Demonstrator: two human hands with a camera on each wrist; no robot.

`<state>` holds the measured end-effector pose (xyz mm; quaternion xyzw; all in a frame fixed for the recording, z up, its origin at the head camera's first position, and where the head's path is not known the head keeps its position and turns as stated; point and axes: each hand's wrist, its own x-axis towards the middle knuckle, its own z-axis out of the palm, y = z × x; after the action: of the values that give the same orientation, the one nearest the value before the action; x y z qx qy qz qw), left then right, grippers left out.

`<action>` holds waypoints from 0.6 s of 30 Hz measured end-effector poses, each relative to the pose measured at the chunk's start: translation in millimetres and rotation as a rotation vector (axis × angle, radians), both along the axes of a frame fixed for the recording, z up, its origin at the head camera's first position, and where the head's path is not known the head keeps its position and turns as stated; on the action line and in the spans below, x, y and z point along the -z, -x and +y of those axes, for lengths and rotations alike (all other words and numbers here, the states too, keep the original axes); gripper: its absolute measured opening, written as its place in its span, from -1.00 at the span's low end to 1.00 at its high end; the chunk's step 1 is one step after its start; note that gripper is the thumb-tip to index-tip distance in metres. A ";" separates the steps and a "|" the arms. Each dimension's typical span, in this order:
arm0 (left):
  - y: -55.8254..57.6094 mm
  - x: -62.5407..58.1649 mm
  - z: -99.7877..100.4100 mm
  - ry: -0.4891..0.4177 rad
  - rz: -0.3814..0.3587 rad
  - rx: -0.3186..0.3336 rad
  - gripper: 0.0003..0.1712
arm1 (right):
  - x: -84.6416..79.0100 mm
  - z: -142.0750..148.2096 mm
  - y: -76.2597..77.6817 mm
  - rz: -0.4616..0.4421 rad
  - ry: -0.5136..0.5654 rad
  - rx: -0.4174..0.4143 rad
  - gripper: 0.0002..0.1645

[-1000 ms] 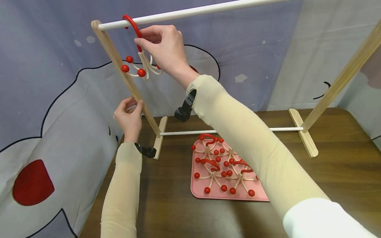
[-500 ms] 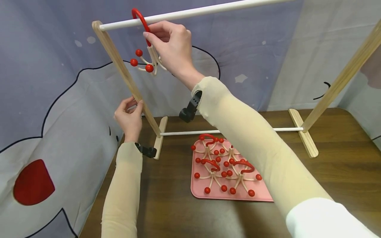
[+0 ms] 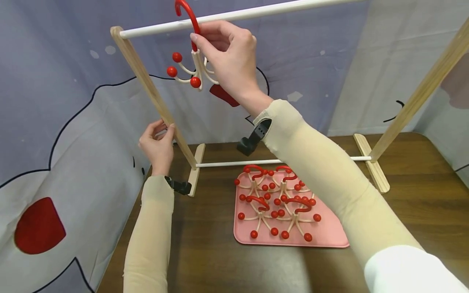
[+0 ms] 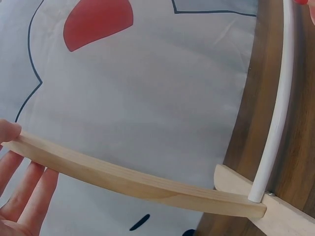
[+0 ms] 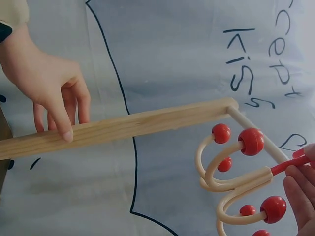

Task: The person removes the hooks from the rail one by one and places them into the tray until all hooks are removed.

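My right hand [image 3: 234, 55] pinches the red hook stem of a multi-arm hanger [image 3: 198, 67] between thumb and fingers. Its cream arms curve outward and end in red balls. In the head view the hook's curved tip stands above the white top rod [image 3: 264, 11], while its stem crosses in front of the rod. Lower down, my left hand [image 3: 157, 142] grips the rack's left wooden upright [image 3: 148, 87], thumb on one side and fingers on the other, as the left wrist view confirms [image 4: 24, 196].
Several matching hangers [image 3: 294, 215] lie on a pink tray [image 3: 329, 236] on the brown wooden table [image 3: 205, 252]. The rack's right upright [image 3: 417, 93] and low white crossbar [image 3: 234, 163] stand behind it. A patterned curtain [image 3: 95, 134] hangs close behind and to the left.
My right hand has moved right and up with the hanger; the hook's tip, earlier below the top rod, is now above it. My left hand keeps its hold on the upright.
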<state>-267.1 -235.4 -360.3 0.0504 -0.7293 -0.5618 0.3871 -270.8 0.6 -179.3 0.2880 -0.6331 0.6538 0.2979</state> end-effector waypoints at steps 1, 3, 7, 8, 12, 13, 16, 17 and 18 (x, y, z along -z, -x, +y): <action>0.6 0.9 -1.3 -0.001 0.004 0.005 -0.74 | 0.4 2.4 -2.1 -0.002 -0.002 -0.001 -0.77; 0.9 1.8 -2.8 -0.006 0.010 0.014 -0.75 | 1.0 7.1 -7.4 -0.007 -0.007 -0.002 -0.77; 0.2 2.7 -3.7 -0.011 0.017 0.024 -0.76 | 0.4 16.3 -24.8 -0.043 -0.014 -0.009 -0.81; 0.0 2.8 -3.7 -0.011 0.019 0.024 -0.76 | 0.1 18.5 -29.6 -0.049 -0.021 -0.007 -0.81; -0.1 2.5 -3.3 -0.012 0.023 0.023 -0.77 | 1.0 27.6 -44.3 -0.066 -0.037 -0.010 -0.82; 0.0 2.3 -3.1 -0.012 0.024 0.022 -0.76 | 2.1 29.9 -46.4 -0.067 -0.037 -0.015 -0.82; 0.3 1.6 -2.7 -0.015 0.028 0.019 -0.76 | 6.4 36.4 -49.9 -0.073 -0.021 -0.036 -0.82; 0.4 1.4 -2.5 -0.017 0.029 0.019 -0.76 | 8.1 38.6 -50.4 -0.075 -0.012 -0.045 -0.82; 0.4 1.3 -2.4 -0.017 0.029 0.017 -0.76 | 9.8 40.9 -50.8 -0.077 -0.003 -0.052 -0.82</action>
<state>-267.5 -237.8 -361.6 0.0395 -0.7193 -0.5720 0.3923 -220.0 41.4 -189.1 0.2792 -0.6373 0.6712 0.2557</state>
